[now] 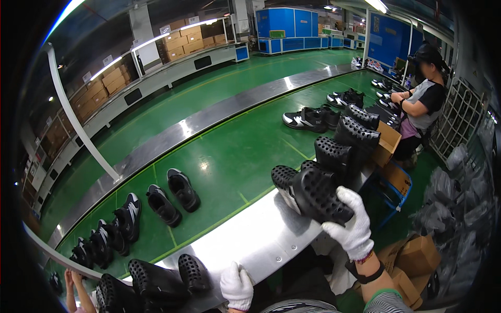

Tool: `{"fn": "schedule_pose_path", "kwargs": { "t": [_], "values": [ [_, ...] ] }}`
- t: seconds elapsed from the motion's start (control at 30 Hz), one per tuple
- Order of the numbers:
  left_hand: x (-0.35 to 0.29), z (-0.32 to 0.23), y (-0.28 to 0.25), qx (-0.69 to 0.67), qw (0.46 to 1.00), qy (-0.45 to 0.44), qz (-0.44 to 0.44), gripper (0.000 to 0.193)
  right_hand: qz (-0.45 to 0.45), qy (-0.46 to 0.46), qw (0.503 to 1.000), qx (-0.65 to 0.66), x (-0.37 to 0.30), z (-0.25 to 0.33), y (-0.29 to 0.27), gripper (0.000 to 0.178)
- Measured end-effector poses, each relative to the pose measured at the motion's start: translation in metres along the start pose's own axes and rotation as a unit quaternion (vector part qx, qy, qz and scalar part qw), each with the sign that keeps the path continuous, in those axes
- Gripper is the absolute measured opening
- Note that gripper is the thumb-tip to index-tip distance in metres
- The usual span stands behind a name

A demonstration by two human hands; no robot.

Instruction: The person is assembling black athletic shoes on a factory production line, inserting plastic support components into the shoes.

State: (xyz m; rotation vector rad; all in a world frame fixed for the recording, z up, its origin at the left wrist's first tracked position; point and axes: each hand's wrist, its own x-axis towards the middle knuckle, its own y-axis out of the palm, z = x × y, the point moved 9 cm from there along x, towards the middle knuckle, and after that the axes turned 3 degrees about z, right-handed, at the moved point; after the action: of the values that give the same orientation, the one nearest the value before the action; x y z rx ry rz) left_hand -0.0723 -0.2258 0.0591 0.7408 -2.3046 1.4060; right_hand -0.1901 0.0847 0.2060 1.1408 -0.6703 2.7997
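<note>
My right hand (354,227), in a white glove, grips a black perforated shoe form (319,189) by its lower right end, above the steel ledge. Just behind it stands another black perforated form (284,178), partly covered by the held one. More black forms (334,152) line the ledge to the right. My left hand (236,286), also gloved, is at the ledge's near edge with its fingers curled together and nothing visible in them. Close to its left are several black forms (194,272) with round holes.
Black-and-white sneakers (180,190) sit on the green conveyor belt (224,156). A cardboard box (387,141) is beyond the right-hand forms. At far right stands a co-worker (425,99); another person's hands (73,279) show at lower left. Cartons (417,258) lie beside my right arm.
</note>
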Motion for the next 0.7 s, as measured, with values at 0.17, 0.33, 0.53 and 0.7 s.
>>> {"fn": "schedule_pose_path", "kwargs": {
  "t": [0.17, 0.33, 0.53, 0.7],
  "values": [
    [-0.002, 0.001, 0.000, -0.013, 1.000, 0.008, -0.019, 0.011, -0.124, 0.090, 0.980, 0.129, 0.036, -0.011, -0.036, 0.075],
    [0.007, -0.005, -0.005, -0.036, 0.999, 0.005, -0.002, 0.008, -0.178, 0.060, 0.974, 0.126, 0.046, -0.019, -0.064, 0.072],
    [0.008, -0.006, -0.005, -0.046, 0.999, 0.007, -0.011, 0.008, -0.185, 0.084, 0.966, 0.160, 0.042, -0.022, -0.060, 0.070],
    [0.002, -0.002, -0.007, -0.033, 0.999, 0.019, -0.037, 0.008, -0.122, 0.138, 0.965, 0.187, 0.051, -0.053, -0.029, 0.070]
  ]
}}
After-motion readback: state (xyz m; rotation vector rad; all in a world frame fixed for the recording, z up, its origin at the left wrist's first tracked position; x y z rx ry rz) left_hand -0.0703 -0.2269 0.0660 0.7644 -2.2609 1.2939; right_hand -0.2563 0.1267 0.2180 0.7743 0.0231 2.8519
